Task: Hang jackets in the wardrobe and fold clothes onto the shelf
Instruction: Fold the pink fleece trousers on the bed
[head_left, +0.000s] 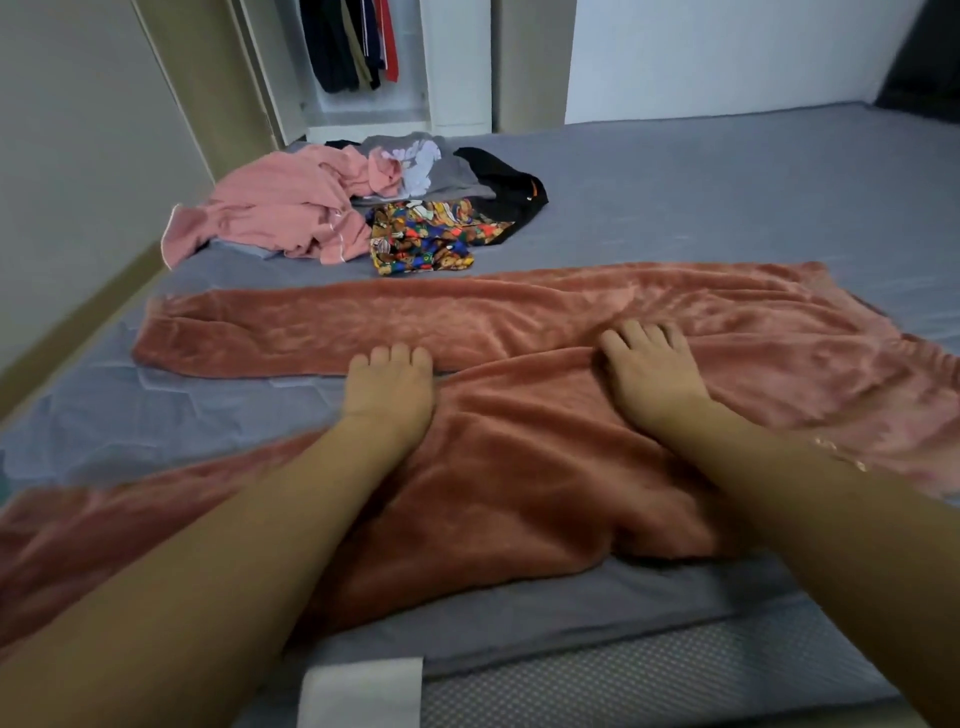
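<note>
Fleecy rust-pink trousers (519, 467) at frame centre are pressed by the left hand (389, 387) and right hand (649, 371), fingers curled, grip uncertain; plush may slip, skewing the fold.

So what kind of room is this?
Most likely a bedroom: a bed with a grey sheet, an open wardrobe with clothes hanging inside, and a pile of clothes waiting to be folded.

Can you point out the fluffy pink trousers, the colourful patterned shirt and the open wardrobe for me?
pink trousers (519, 467), head view, on the near leg.
patterned shirt (421, 239), head view, on its middle.
wardrobe (457, 62), head view, on its white right-hand wall.
</note>
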